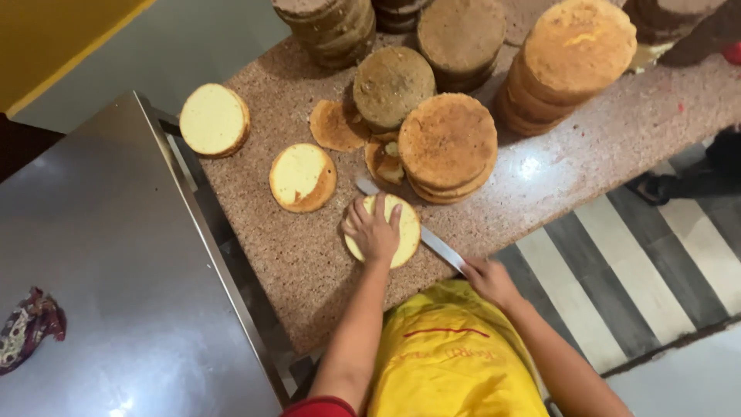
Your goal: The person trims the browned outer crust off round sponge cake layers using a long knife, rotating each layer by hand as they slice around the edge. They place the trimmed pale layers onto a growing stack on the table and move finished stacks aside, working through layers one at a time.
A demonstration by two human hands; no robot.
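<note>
Sponge cake point(401, 232) on near surface point(293, 262), left hand point(373, 232) spread flat on top, right hand point(488, 279) gripping long knife point(432, 241) mid-slice; next needs level blade travel.

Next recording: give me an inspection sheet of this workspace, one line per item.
Surface: speckled brown stone counter, crumbs near the cakes.
Job's things: round sponge cake layer flat on the counter; long knife passing under or through it.
Clutter: stacks of sponge cakes behind; two cut pale rounds to the left.
Grippers: left hand pressing flat on the layer; right hand gripping the knife handle.
Cables: nothing seen.
Surroundings: steel table with patterned cloth; striped floor; yellow apron.
</note>
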